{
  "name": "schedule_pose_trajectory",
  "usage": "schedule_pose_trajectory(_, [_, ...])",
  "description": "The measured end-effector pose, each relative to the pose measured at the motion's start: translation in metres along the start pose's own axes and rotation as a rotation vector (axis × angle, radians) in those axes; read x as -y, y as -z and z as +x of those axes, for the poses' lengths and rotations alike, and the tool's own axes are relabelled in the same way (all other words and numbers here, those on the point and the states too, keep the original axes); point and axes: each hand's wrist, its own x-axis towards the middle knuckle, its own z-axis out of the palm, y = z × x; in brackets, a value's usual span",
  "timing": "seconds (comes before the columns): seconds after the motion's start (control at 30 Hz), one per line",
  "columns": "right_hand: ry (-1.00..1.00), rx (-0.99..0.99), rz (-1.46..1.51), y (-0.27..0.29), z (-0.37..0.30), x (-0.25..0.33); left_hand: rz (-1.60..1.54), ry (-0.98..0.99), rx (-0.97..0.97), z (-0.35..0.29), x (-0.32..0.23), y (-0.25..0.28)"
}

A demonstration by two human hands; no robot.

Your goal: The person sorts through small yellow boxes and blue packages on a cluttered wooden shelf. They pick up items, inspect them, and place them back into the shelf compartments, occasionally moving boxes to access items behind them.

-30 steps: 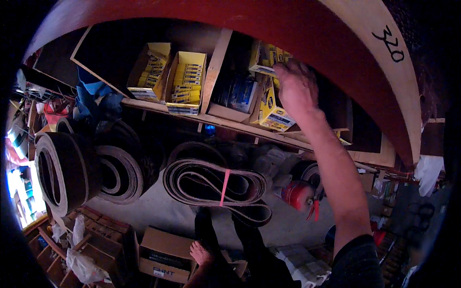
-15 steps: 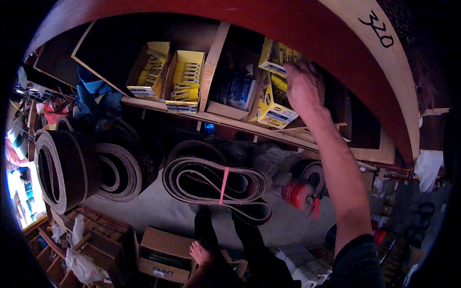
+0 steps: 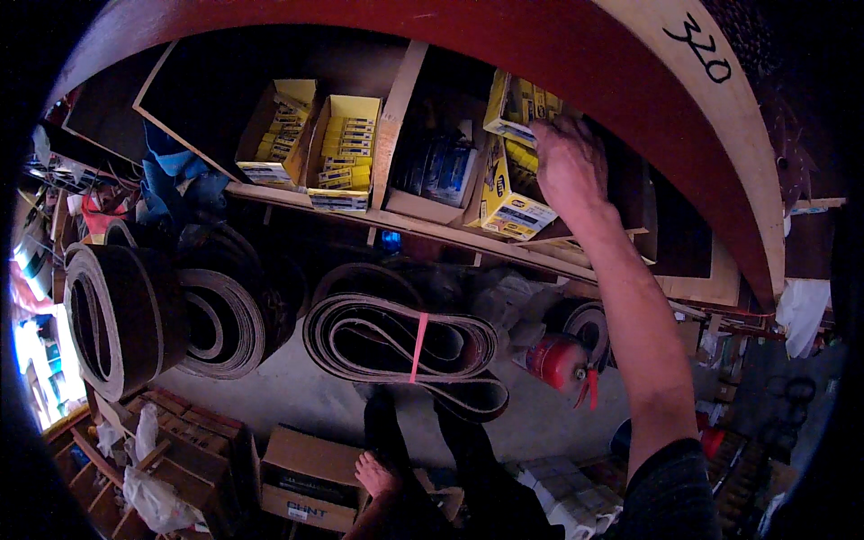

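Yellow box [image 3: 509,128] sits at the fingertips of the right hand [image 3: 571,166], curled; whether they grip it, I cannot tell. Holding it level should suit its small packets [image 3: 538,99], clearing the lower box [image 3: 517,218] below-left of those fingers. Left hand [image 3: 376,475]: grip unclear.

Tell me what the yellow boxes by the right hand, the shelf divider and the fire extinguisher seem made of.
Yellow boxes: probably printed card, with thin, folded-looking walls. Shelf divider: likely bare wood, matte, its tan edge unpainted. Fire extinguisher: probably painted metal; its rounded red body has a faint sheen.
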Motion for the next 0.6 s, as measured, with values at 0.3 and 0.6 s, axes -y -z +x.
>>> schedule_pose_trajectory(0.3, [0.187,0.116,0.059,0.003,-0.016,0.041,-0.037,0.115,0.156,0.011,-0.016,0.049])
schedule_pose_trajectory(0.6, [0.345,0.167,0.123,0.01,-0.028,0.06,0.045,-0.012,0.036,0.002,-0.003,0.014])
